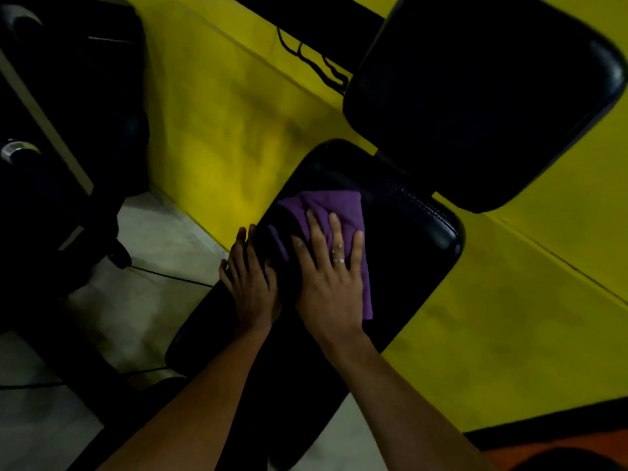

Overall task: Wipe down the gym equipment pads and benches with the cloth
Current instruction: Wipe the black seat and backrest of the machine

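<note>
While both forearms reach forward from the lower edge of the view, the right hand (331, 283) lies palm down on the purple cloth (343, 229), which is spread on the black bench pad (407, 266). Its fingers (334, 232) are extended and spread wide, pressing flat on the fabric rather than gripping it; nothing is pinched or enclosed. A ring shows on one finger. Folded cloth extends past the fingertips toward the far end of the pad, and a strip of it runs along the little-finger side of the hand down to the wrist.

Palm down as well, the left hand (249, 283) rests on the left edge of the same pad, just beside the right hand's thumb. Its fingers are held close together and slightly curved over the pad's rim, with the fingertips at the border between pad and yellow floor mat (217, 130). It holds no object; it touches the pad only.

Beyond the right fingertips, well apart from the cloth, stands a second black pad (482, 96). Left of the left hand, pale floor (153, 239) and dark machine parts (68, 130) are visible, blurred and underexposed.
</note>
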A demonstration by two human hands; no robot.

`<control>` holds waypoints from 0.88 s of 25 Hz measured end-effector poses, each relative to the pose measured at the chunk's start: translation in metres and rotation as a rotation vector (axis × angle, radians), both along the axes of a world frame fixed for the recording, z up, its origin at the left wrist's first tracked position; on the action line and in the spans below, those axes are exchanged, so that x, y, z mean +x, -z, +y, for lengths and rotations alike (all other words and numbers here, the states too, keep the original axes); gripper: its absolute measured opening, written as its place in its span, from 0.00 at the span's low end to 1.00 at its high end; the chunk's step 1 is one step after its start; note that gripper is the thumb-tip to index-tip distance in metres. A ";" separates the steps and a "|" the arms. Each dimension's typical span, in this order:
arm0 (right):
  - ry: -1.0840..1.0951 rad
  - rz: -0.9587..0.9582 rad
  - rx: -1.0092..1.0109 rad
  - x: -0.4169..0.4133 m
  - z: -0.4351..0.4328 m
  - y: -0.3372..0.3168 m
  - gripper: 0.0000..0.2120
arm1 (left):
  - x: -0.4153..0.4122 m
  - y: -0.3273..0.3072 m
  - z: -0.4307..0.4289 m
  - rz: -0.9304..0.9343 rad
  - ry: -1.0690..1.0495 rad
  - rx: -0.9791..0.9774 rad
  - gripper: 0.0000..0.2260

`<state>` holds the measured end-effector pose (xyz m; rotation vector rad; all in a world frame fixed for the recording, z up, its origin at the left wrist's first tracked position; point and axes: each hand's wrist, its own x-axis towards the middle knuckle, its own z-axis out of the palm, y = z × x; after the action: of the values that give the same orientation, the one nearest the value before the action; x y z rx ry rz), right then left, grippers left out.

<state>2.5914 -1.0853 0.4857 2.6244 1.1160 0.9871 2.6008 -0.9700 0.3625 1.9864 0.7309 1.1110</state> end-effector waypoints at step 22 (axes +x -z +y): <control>0.572 -0.030 0.601 -0.017 -0.033 -0.013 0.43 | -0.007 -0.018 -0.015 -0.084 0.122 0.149 0.27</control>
<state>2.5742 -1.1185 0.4990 3.0579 0.0012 1.3504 2.5940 -0.9848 0.3806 2.0641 0.4890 1.1974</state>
